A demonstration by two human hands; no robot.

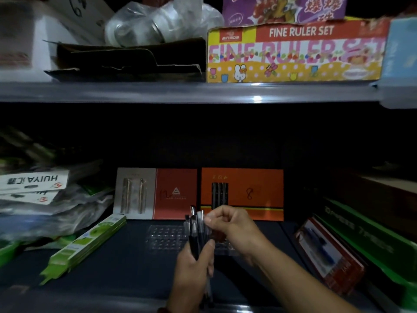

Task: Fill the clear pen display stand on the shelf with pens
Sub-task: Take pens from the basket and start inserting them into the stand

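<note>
Above the clear stand (167, 238), left grip (194, 267) clutches pens (194, 233); right grip (228, 224) pinches one.

Two bare hands, lower middle of the frame: left hand (191, 265) lower, right hand (234, 224) just up and right of it. The right forearm (293, 274) is bare all the way to the bottom right edge. There's a dark red sliver (163, 310) at the left wrist on the bottom edge, too cropped to identify.

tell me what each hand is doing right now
Left hand: holding a bunch of pens upright.
Right hand: fingers curled, pinching the top of one of them.
</note>
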